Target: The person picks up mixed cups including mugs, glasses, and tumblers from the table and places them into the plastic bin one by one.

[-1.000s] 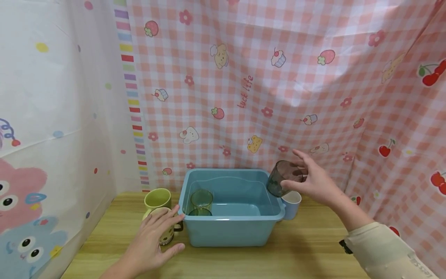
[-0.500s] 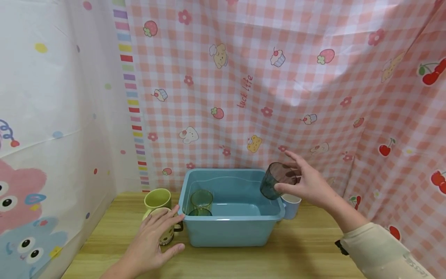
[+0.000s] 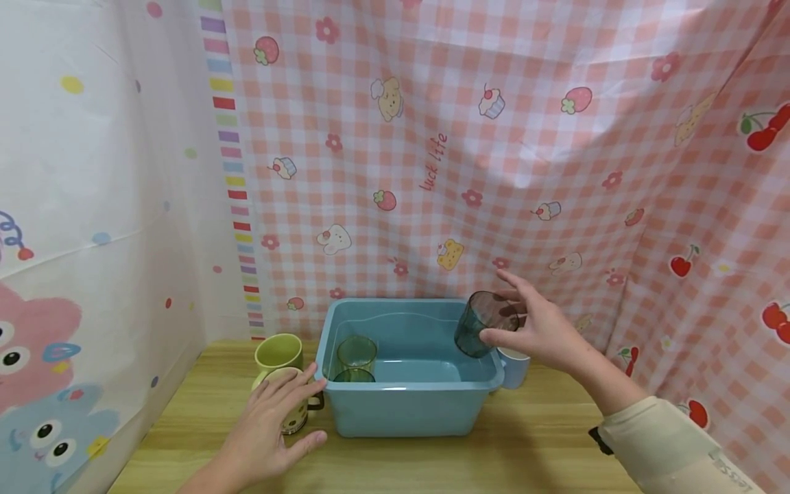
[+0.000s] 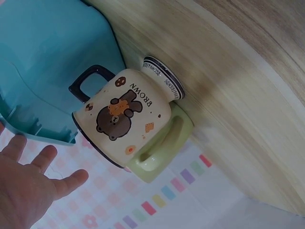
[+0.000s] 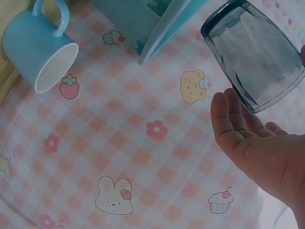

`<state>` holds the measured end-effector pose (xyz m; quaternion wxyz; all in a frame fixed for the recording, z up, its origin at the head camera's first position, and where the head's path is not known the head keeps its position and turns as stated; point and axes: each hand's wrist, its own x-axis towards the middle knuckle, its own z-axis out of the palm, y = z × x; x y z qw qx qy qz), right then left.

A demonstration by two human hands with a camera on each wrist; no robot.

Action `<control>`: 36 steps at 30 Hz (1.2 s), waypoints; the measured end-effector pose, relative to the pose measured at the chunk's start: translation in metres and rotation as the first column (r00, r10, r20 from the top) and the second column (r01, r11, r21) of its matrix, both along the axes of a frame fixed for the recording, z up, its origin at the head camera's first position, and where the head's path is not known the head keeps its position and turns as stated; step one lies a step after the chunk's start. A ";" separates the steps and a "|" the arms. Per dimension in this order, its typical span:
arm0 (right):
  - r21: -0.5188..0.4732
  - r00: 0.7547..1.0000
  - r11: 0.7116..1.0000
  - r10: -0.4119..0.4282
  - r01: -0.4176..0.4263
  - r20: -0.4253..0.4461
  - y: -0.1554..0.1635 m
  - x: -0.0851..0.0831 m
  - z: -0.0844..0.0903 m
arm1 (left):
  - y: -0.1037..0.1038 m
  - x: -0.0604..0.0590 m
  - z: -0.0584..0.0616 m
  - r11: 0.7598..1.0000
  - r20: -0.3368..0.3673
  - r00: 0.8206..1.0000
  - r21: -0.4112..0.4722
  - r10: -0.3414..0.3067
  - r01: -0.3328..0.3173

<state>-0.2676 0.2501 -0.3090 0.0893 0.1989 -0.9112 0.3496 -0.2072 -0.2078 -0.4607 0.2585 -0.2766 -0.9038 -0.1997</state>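
My right hand (image 3: 543, 333) grips a dark smoky drinking glass (image 3: 478, 326), tilted, over the right end of a blue plastic tub (image 3: 407, 412). In the right wrist view the glass (image 5: 255, 52) lies between the thumb and fingers (image 5: 221, 114). Inside the tub, at its left end, stand two greenish glasses (image 3: 356, 353). My left hand (image 3: 265, 418) has its fingers spread, with the fingertips at the tub's left rim. It overlaps a cream mug with a bear print (image 4: 126, 114) and dark handle. Behind that mug is a green mug (image 3: 279, 350).
A light blue mug (image 3: 515, 370) stands on the wooden table (image 3: 543, 439) just right of the tub, partly hidden by the right hand. Pink checked cloth (image 3: 432, 171) hangs close behind the tub. White patterned cloth (image 3: 123, 206) hangs at the left.
The right hand has carried the smoky glass leftward and slightly down, from beside the tub's right rim to over its right end. The left hand has stayed in place.
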 end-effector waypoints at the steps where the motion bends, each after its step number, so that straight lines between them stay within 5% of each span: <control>1: 0.001 1.000 1.000 0.001 -0.001 0.001 0.000 0.000 0.000 | 0.000 0.000 0.000 1.000 0.002 1.000 0.000 0.001 -0.001; 36: 0.010 0.995 0.995 0.096 -0.096 0.003 -0.026 0.000 -0.010 | 0.001 0.002 0.001 1.000 0.000 1.000 0.014 0.001 -0.001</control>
